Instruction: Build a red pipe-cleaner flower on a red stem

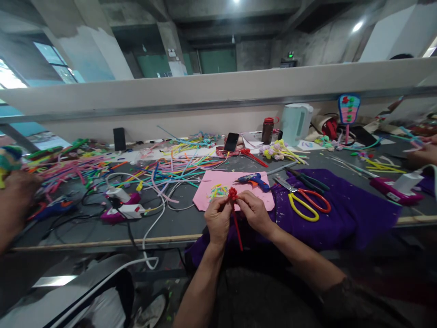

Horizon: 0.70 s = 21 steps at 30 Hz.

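Between my two hands is a red pipe-cleaner flower (232,193) with a long red stem (238,231) hanging down past the table edge. The fingers of my left hand (218,214) pinch the flower from its left side. From the right, my right hand (254,210) pinches it too, thumb and forefinger close to the bloom. Just beyond my hands lies a pink sheet (204,187) bearing short cut pipe-cleaner pieces (218,191) and a blue glue gun (253,181). Red-and-yellow-handled scissors (303,205) rest to the right on a purple cloth (348,214).
Pliers (309,180) lie by the scissors. Loose pipe cleaners (180,168) spread across the left, near power strips (123,212) with trailing cables. At the back stand a phone (231,142), a bottle (268,130) and a kettle (296,124). Other people's hands (20,196) show at both sides.
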{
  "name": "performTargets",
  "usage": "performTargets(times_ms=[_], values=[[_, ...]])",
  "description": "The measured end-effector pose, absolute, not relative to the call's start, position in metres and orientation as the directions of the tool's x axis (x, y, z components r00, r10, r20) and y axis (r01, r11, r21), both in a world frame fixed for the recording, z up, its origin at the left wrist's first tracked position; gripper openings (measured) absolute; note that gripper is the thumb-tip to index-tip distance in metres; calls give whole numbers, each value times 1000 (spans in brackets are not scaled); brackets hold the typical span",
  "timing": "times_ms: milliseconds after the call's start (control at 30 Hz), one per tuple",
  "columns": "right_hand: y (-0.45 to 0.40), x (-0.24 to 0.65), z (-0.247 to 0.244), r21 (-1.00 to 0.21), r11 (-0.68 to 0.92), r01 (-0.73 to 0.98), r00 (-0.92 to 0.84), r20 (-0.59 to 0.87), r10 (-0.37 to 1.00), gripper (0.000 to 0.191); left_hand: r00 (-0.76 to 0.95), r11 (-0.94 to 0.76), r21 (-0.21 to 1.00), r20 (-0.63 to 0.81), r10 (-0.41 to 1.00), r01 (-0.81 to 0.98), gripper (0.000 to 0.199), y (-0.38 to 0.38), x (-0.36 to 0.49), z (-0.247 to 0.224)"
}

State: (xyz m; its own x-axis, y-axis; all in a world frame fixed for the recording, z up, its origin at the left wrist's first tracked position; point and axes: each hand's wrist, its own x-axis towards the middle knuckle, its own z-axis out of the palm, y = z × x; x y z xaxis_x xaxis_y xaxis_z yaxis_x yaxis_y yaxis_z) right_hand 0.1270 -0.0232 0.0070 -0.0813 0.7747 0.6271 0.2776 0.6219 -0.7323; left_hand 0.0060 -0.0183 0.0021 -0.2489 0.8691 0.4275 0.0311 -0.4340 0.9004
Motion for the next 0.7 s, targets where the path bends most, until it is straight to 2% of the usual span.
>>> performTargets(times_ms=[100,200,267,367,433,500,633,700], values=[[-23,128,6,-843,520,140,-81,513,854,18,-259,-433,901,425,868,25,7,-20,7,5],[-22,128,8,-937,346,-52,-133,350,927,21,-251,-410,912,395,884,-10,9,-20,8,5],[-21,129,9,-954,259,-151,-149,281,948,22,-210,-350,931,323,923,-104,13,-18,7,3],[-18,132,12,-940,248,-232,-47,266,963,23,-78,-148,930,129,989,-335,24,-11,5,-1],[-17,136,13,-927,256,-273,26,259,966,20,14,-12,894,20,1000,-447,30,-7,1,-1],[-16,138,15,-925,239,-295,20,244,970,19,81,74,857,-38,996,-509,33,-6,-2,0],[-18,139,18,-943,239,-231,-74,262,962,31,171,156,812,-71,983,-562,34,-10,-4,4],[-19,138,20,-945,270,-183,-64,285,956,26,180,162,800,-69,981,-578,32,-13,-2,5]])
